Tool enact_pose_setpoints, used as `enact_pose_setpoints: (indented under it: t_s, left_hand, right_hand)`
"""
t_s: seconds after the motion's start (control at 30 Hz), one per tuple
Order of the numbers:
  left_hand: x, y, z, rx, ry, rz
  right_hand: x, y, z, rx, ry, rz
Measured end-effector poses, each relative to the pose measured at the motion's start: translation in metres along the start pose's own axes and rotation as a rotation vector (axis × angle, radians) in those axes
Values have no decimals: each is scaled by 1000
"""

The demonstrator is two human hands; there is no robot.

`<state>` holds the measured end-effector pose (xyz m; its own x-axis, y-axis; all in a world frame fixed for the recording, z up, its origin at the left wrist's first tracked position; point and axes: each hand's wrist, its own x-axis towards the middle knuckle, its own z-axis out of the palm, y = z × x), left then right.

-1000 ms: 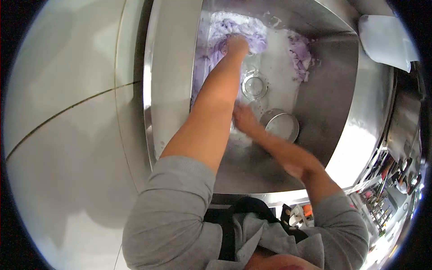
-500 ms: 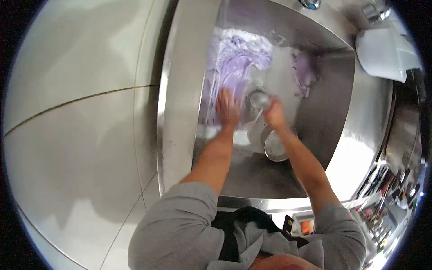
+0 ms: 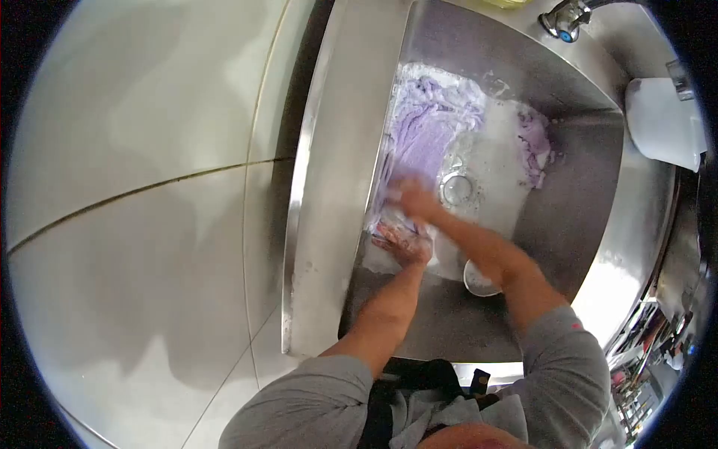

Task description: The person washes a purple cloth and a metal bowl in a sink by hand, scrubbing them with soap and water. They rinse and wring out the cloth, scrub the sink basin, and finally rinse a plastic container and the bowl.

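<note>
A soapy purple cloth [image 3: 430, 127] lies spread along the left side of the metal sink [image 3: 568, 187], with white foam over its bunched far end. My left hand [image 3: 404, 243] rests at the cloth's near end, fingers stretched out and foam on the skin. Just beyond it, my right hand [image 3: 413, 198] is over the cloth. Motion smears its fingers, so whether it holds anything cannot be made out. Right of that hand is the round drain [image 3: 457, 189]. Partly behind my right forearm stands a round container [image 3: 479, 280].
A smaller crumpled purple cloth [image 3: 535, 146] lies by the sink's right wall. A faucet [image 3: 566, 19] is mounted at the far rim. On the right ledge stands a white plastic container [image 3: 662, 123]. Several utensils [image 3: 647, 352] crowd the lower right.
My right hand has crossed leftward from beside the drain onto the cloth. My left hand has drawn back to the cloth's near end. The whole view has shifted.
</note>
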<state>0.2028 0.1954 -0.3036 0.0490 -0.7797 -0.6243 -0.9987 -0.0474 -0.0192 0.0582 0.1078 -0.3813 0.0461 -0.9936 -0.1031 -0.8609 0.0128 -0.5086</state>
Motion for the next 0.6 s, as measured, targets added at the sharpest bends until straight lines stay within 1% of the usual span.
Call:
enact_pose_setpoints:
  t_s: [0.03,0.07,0.1,0.13,0.17,0.2,0.23,0.27,0.33,0.37,0.4,0.43,0.47,0.5,0.53,0.57,0.6]
  left_hand:
    - [6,-4,8,13,6,-3]
    - [6,-6,14,-28,138,32]
    - [4,-4,20,-80,266,77]
    - [7,-5,25,-90,281,91]
    - [3,-9,18,-93,277,99]
    - [3,-9,7,22,74,101]
    - [2,-3,4,139,-133,111]
    - [2,1,9,-45,154,80]
    - [5,4,-1,-64,139,58]
    - [0,8,-3,-101,123,37]
    - [2,10,11,-161,206,41]
    - [3,16,5,-178,204,61]
    - [7,25,-6,-56,239,190]
    - [16,38,-22,62,282,321]
    - [33,55,-38,-19,418,431]
    - [54,82,-56,-116,557,548]
    - [67,108,-85,-152,486,492]
  right_hand:
    - [2,-10,10,-134,-4,-245]
    - [31,3,-11,-4,6,-38]
    - [40,13,-5,14,-19,93]
    - [49,23,2,28,-43,225]
    - [40,25,40,-53,-97,273]
    - [28,27,27,-70,-87,279]
    - [2,31,11,-59,-71,148]
    - [-27,29,0,-34,-61,16]
    - [-32,38,-48,-95,-26,106]
    - [-22,51,-85,-205,-3,334]
    - [-30,49,-102,-224,1,342]
    - [-39,46,-118,-219,48,464]
    - [-53,40,-140,-214,97,586]
    - [-80,6,-162,226,50,819]
    - [-117,-15,-154,268,193,807]
    - [-151,-32,-147,249,119,893]
    - [-182,-62,-147,28,140,854]
